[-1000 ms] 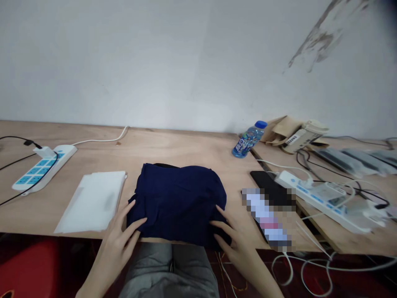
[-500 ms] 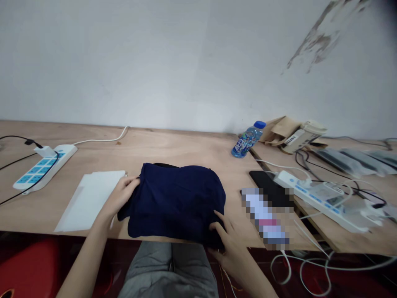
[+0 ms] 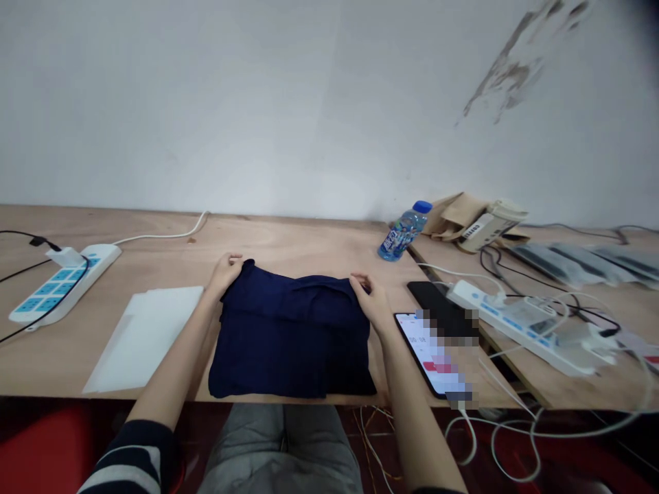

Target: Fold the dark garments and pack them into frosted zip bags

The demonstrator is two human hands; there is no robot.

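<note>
A dark navy piece of folded cloth (image 3: 288, 336), perhaps a garment, lies on the wooden table (image 3: 288, 240) close to its front edge. At its far left corner, my left hand (image 3: 226, 269) pinches the fabric between thumb and fingers. My right hand (image 3: 369, 293) grips the far right corner, its fingers curled over the edge. The cloth's top edge is slightly raised and wrinkled between the two hands, while the near part lies flat.
White sheets (image 3: 149, 336) lie left of the cloth, beyond them a power strip (image 3: 66, 281). To the right are a lit phone (image 3: 430, 357), a black phone-like slab (image 3: 437, 309), a second power strip (image 3: 519, 329) with cables, a blue-capped bottle (image 3: 404, 232) and a paper bag (image 3: 453, 213).
Both hands have moved away from me to the cloth's far corners; the right one came up from the near right corner. The cloth is now squarer, its far right part pulled out straighter.
</note>
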